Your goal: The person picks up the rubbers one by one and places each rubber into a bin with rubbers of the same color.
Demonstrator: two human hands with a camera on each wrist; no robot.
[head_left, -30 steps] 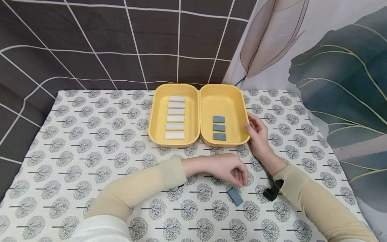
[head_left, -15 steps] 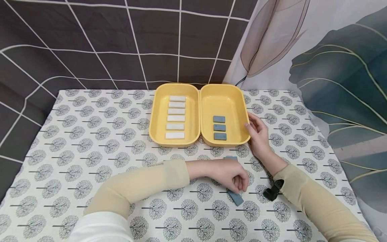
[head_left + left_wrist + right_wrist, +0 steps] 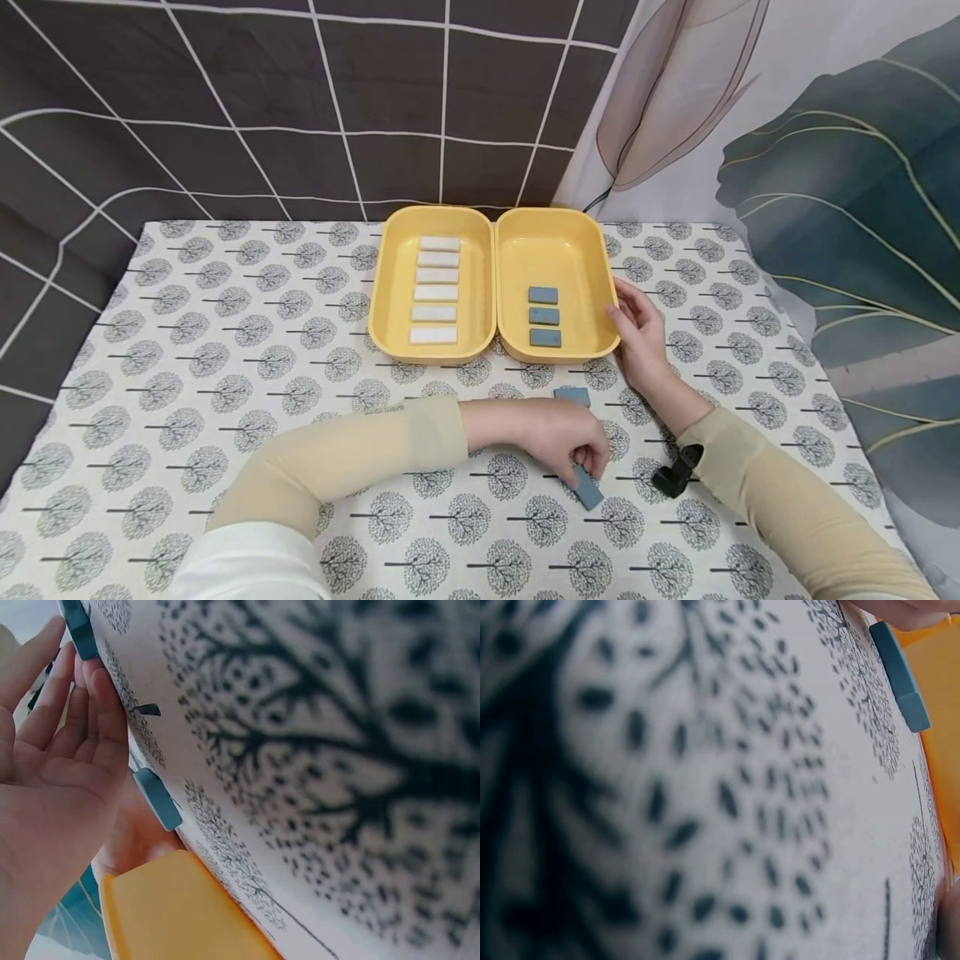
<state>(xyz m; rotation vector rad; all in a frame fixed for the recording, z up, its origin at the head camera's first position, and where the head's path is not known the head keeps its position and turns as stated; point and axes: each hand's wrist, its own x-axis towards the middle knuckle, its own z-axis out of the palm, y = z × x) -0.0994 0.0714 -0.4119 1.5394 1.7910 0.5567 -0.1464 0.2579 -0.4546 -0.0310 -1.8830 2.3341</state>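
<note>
My left hand (image 3: pixel 566 437) is low over the cloth, thumb and fingers around the upper end of a slanted blue-grey rectangular block (image 3: pixel 588 493). In the left wrist view its fingers look nearly straight, with a gap between thumb and fingers beside that block (image 3: pixel 81 628). A second loose block (image 3: pixel 573 396) lies partly hidden behind the left hand. My right hand (image 3: pixel 642 333) grips the right wall of the right yellow tray (image 3: pixel 517 237), thumb at the rim. Inside that tray, 3 blue-grey blocks (image 3: pixel 543 316) form a column.
The left yellow tray (image 3: pixel 380 292) adjoins the right one and holds a column of several white blocks (image 3: pixel 435 292). A tree-print cloth (image 3: pixel 187 400) covers the table. Behind stands a dark gridded backdrop (image 3: pixel 390 92). A black wrist device (image 3: pixel 677 472) is on the right forearm.
My left hand has moved slightly down, its fingers coming to the slanted block, which has stayed in place. The second loose block has come into view behind it. The right hand has not moved.
</note>
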